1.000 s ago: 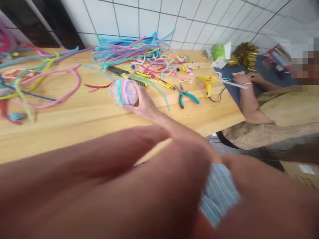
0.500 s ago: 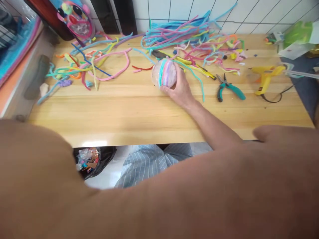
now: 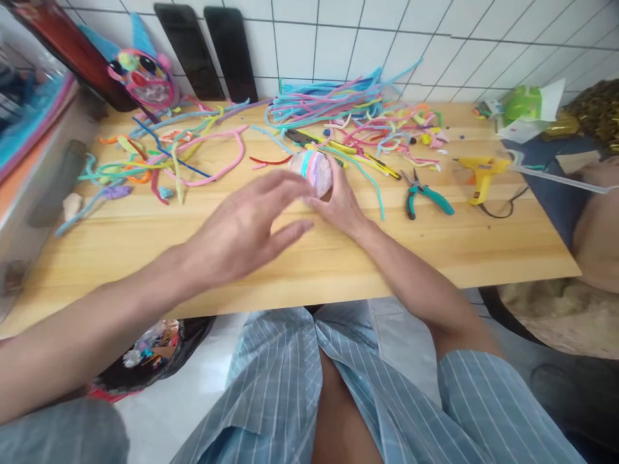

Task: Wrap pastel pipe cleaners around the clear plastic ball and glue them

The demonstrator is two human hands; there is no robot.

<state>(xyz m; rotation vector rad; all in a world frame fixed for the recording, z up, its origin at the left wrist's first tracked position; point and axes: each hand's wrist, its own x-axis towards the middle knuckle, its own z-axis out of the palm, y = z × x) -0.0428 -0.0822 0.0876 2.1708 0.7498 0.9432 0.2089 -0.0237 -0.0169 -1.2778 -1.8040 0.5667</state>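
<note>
My right hand [image 3: 338, 203] rests on the wooden table [image 3: 300, 258] with its fingers wrapped round a pale pink ball [image 3: 315, 169] banded with teal and pink pipe cleaners. My left hand [image 3: 246, 225] hovers just left of and in front of that ball, fingers stretched out and apart, holding nothing. It is slightly blurred. A heap of coloured pipe cleaners [image 3: 333, 103] lies right behind the ball.
Teal-handled pliers [image 3: 425, 193] and a yellow glue gun [image 3: 481, 174] lie to the right. Loose pipe cleaners [image 3: 159, 154] spread over the left. A colourful toy face [image 3: 142, 77] leans on the tiled wall. Another person's arm [image 3: 597, 219] is at the right edge. A black rubbish bag [image 3: 149, 354] sits under the table.
The view has swung left and settled. My left arm, which filled the foreground, has come forward, and the open hand now hovers beside the ball. My right hand keeps the ball.
</note>
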